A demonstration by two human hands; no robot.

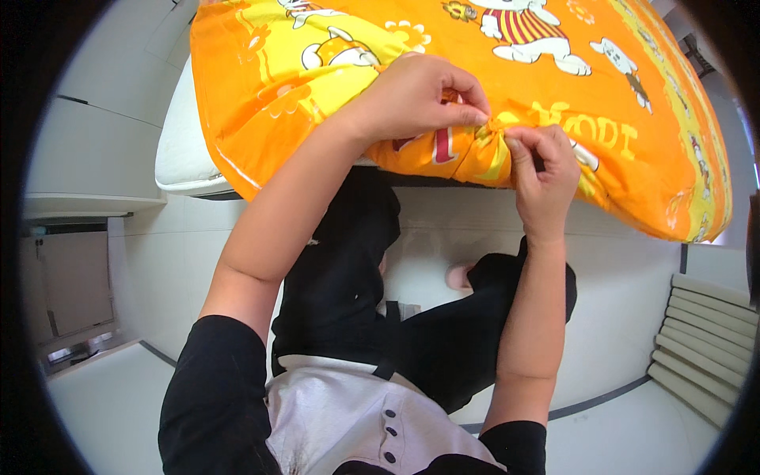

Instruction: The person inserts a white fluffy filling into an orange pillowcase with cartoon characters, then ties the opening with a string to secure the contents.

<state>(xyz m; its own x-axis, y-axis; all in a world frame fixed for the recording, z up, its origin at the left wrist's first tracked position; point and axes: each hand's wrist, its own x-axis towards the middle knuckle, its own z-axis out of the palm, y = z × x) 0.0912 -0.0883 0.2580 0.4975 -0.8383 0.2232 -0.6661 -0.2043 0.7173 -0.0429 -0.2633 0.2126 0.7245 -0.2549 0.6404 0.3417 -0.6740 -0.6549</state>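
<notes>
An orange and yellow cotton bed cover, printed with cartoon animals and lettering, lies over a white mattress. Near its front edge the cloth is gathered into a small twisted knot. Thumb and index finger of my left hand pinch the cloth at the knot's left side. From the right, my right hand pinches the same gathered cloth between thumb and fingers. Folds radiate from the knot along the front edge. The fingertips hide part of how the cloth is tied.
My legs in black trousers are below the bed's front edge, with a pink slipper on the pale floor. Light cabinets stand at left. A ribbed cream object is at the lower right.
</notes>
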